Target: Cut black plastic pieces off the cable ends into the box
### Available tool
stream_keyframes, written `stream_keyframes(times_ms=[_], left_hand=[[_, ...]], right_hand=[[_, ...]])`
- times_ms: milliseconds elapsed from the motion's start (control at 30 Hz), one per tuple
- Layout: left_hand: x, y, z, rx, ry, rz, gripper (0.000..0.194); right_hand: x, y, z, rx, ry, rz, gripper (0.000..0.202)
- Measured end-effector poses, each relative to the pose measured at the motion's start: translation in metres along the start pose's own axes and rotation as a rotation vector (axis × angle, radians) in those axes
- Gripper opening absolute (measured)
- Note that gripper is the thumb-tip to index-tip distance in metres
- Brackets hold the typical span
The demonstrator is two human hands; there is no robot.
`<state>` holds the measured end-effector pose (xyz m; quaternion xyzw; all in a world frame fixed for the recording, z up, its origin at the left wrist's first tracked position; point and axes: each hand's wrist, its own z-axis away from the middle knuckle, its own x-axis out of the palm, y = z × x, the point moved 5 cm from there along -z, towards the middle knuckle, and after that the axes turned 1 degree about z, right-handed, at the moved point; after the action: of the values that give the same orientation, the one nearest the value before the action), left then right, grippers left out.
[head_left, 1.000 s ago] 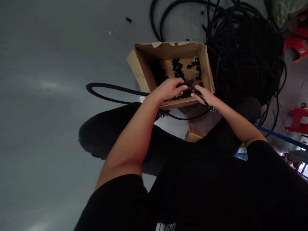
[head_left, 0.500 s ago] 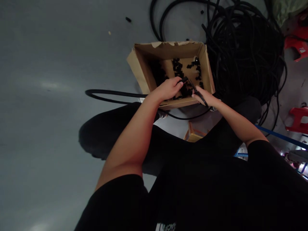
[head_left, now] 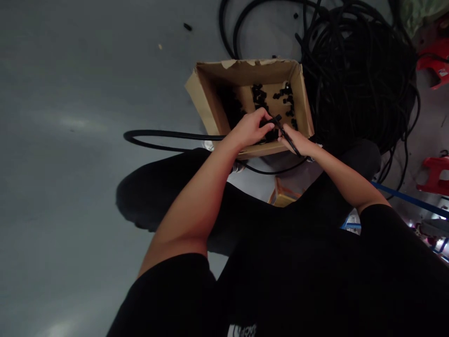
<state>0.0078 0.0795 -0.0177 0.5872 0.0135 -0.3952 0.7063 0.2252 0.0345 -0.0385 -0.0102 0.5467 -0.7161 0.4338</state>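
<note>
Over the cardboard box (head_left: 307, 105), as the head view is showing, your left hand (head_left: 249, 129) is holding a black hose (head_left: 276, 119), thumb and fingers clamping it near its end; your right hand (head_left: 296, 140) is gripping a slim black tool (head_left: 292, 144), its tip crossing close by that end. Short black pieces (head_left: 258, 96) are lying inside the box, and a black coil (head_left: 365, 79) is resting beside it. White lettering (head_left: 242, 330) is showing on your black shirt (head_left: 280, 281), too cut off for reading surely

2 red stools (head_left: 433, 178) at the right edge, greenish sack (head_left: 419, 13) above, blue bar (head_left: 409, 198) below.
</note>
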Motion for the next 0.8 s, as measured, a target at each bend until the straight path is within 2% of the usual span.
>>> stream_keyframes(times_ms=[200,367,500,667,800], left_hand=[[0.009,0.001,0.0,-0.002,-0.028,-0.02,0.035],[0.0,0.004,0.002,-0.058,0.047,-0.016,0.034],[-0.005,0.011,0.004,-0.027,0.071,0.04,0.032],[0.005,0.013,0.003,0.003,-0.009,0.167,0.034],[0.006,0.004,-0.002,-0.011,-0.039,0.23,0.038]], right_hand=[[0.005,0.003,0.003,0.042,-0.007,0.031,0.031],[0.0,-0.002,0.005,0.082,0.056,0.092,0.055],[0.001,-0.006,0.004,0.052,0.061,0.046,0.058],[0.003,-0.003,0.0,-0.026,0.062,-0.009,0.056],[0.001,-0.005,0.003,0.006,0.078,0.019,0.064]])
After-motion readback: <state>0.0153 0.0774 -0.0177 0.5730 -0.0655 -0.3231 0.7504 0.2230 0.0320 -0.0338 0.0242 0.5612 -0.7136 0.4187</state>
